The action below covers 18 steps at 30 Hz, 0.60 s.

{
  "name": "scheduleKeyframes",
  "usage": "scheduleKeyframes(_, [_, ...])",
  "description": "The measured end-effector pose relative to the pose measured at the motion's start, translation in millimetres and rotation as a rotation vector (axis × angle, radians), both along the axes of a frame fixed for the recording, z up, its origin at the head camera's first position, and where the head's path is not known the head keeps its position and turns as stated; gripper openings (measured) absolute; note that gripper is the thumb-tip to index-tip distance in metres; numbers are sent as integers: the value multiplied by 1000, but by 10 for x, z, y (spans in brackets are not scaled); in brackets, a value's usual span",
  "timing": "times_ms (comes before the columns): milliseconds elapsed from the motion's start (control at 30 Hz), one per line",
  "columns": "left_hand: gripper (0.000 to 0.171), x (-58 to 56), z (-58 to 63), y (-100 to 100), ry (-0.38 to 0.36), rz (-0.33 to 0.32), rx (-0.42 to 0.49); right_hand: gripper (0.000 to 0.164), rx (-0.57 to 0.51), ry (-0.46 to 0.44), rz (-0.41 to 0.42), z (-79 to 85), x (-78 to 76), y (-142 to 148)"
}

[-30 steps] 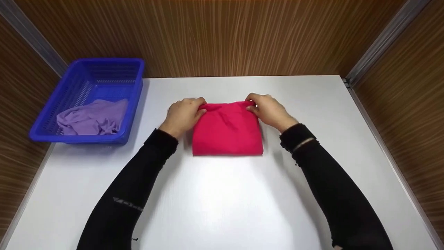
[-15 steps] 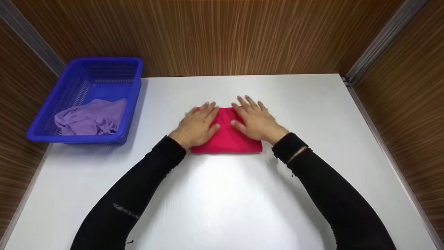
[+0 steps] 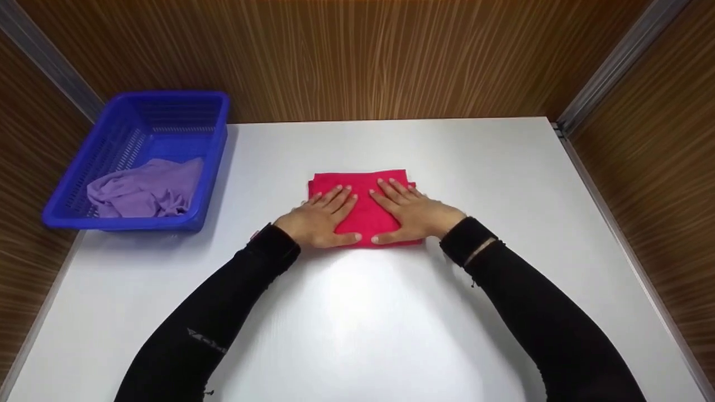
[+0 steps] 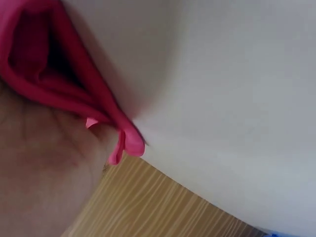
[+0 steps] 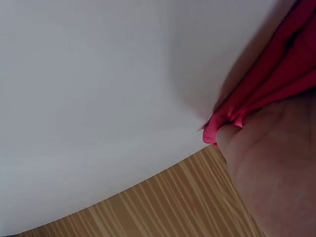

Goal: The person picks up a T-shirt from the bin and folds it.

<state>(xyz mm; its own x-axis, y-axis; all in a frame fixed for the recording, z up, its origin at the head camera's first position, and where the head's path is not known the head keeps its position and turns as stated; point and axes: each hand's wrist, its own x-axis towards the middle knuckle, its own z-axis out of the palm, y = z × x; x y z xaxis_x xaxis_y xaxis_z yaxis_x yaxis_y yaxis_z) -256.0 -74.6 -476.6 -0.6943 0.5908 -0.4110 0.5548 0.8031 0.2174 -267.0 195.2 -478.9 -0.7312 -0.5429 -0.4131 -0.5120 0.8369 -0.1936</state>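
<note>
A bright pink-red cloth (image 3: 366, 209), folded into a small rectangle, lies in the middle of the white table. My left hand (image 3: 324, 219) rests flat on its left half, fingers spread and thumb along the near edge. On the right half my right hand (image 3: 410, 212) presses down the same way, its thumb pointing at the left thumb. In the left wrist view the layered folds of the cloth (image 4: 84, 84) gape at the side beside the palm (image 4: 44, 168). The right wrist view shows stacked cloth layers (image 5: 266, 79) under the edge of the right hand (image 5: 281, 158).
At the back left stands a blue plastic basket (image 3: 50, 215) with a crumpled lilac cloth (image 3: 148, 187) in it. Wood-grain panels (image 3: 357, 61) wall the white table (image 3: 346, 324) at the back and both sides.
Both hands have let go of the cloth's far corners and moved nearer, spreading flat on it. The cloth now lies flatter, its far edge showing beyond the fingertips.
</note>
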Motion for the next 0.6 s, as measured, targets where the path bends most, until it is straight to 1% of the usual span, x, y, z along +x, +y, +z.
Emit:
scheduleKeyframes(67, [100,-77,-15,35,-8,12,-31,112,17,-6,-7,3,-70,-3])
scheduleKeyframes(167, [100,-231,-12,88,-1,20,-65,113,19,-28,-26,8,-238,16])
scheduleKeyframes(267, [97,-409,-29,138,36,18,-72,115,-3,-49,-47,-1,-446,46])
scheduleKeyframes(300, [96,-452,-15,148,55,16,-66,116,-13,-56,-57,-7,-514,50])
scheduleKeyframes(400, [93,-596,-32,186,105,21,-52,116,-32,-59,-77,-19,-685,67])
scheduleKeyframes(500, [91,-681,-46,213,135,28,-46,116,-42,-51,-87,-35,-787,84])
scheduleKeyframes(600, [90,-711,-51,237,149,41,-41,114,-45,-32,-97,-31,-816,99])
